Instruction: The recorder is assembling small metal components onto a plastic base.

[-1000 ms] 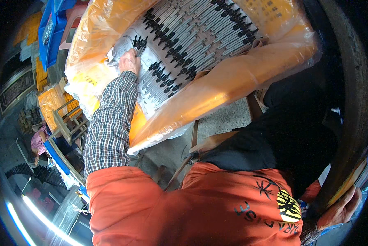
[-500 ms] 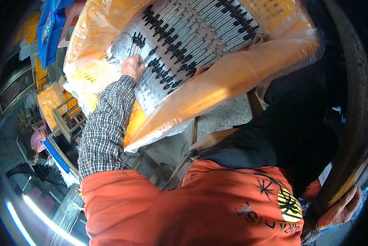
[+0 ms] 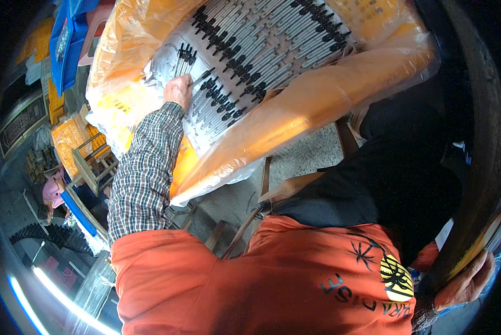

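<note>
My left hand [image 3: 178,92] reaches into a plastic-lined orange crate [image 3: 245,148], its fingers closed round a thin metal rod [image 3: 207,73] whose black end sticks out past them. A few more rods with black ends [image 3: 187,53] lie just beyond the hand, on white sheeting. Closely laid rows of the same grey rods [image 3: 261,42] fill much of the crate to the right, with a shorter row [image 3: 220,100] beside my wrist. At the far right, my right hand [image 3: 465,285] is by the edge of a dark curved beam [image 3: 485,139], fingers loosely extended, with no held thing visible.
A blue bin [image 3: 69,44] stands at the upper left, near stacked orange crates [image 3: 69,145] and a wooden frame [image 3: 97,167]. Another person [image 3: 54,190] bends over further left. Wooden bars [image 3: 264,178] stand under my crate. A bright tube light [image 3: 66,298] shows at lower left.
My left hand has shifted slightly left, and the rod in its fingers has moved a little toward me. My right hand stays nearly in the same place.
</note>
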The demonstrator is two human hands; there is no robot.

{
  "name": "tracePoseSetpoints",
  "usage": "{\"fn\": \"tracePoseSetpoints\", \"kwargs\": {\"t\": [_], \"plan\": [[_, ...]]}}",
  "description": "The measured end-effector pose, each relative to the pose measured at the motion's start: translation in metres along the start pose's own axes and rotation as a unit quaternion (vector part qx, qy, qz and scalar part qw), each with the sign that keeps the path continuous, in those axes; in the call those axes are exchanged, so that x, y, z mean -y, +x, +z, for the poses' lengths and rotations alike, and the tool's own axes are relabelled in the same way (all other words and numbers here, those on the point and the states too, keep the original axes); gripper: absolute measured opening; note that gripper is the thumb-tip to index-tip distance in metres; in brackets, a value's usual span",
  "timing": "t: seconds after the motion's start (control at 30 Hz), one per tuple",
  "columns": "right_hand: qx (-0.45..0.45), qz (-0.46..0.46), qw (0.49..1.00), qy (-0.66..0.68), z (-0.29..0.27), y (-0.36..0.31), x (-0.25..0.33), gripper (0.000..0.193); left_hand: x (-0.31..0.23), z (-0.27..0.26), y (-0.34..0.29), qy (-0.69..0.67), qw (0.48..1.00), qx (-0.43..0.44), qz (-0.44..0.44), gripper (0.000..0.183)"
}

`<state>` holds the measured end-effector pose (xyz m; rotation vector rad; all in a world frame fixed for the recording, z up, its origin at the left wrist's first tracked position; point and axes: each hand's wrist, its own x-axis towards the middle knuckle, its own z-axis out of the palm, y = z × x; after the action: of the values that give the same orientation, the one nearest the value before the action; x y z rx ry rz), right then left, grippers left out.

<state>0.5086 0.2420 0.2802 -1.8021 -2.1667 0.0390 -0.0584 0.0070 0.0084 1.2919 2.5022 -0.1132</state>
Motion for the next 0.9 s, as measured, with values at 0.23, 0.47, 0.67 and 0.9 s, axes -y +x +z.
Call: {"fn": "tracePoseSetpoints", "kwargs": {"t": [0.23,0.47,0.67,0.9], "plan": [[-0.029,0.023,0.998,-0.056,0.005,-0.003,0.013,0.025,0.016,0.005,0.000,0.026,0.999,0.019,-0.012,0.009],[-0.036,0.017,0.998,-0.039,0.007,-0.001,0.011,0.023,0.000,-0.007,-0.003,0.094,0.995,0.044,-0.013,0.013],[-0.015,0.008,1.000,0.026,0.006,-0.002,-0.008,0.022,0.001,-0.008,-0.002,0.104,0.991,0.076,-0.026,0.015],[-0.007,-0.018,1.000,-0.001,0.002,0.002,-0.006,0.023,-0.006,-0.005,-0.004,0.094,0.995,0.016,-0.001,0.015]]}}
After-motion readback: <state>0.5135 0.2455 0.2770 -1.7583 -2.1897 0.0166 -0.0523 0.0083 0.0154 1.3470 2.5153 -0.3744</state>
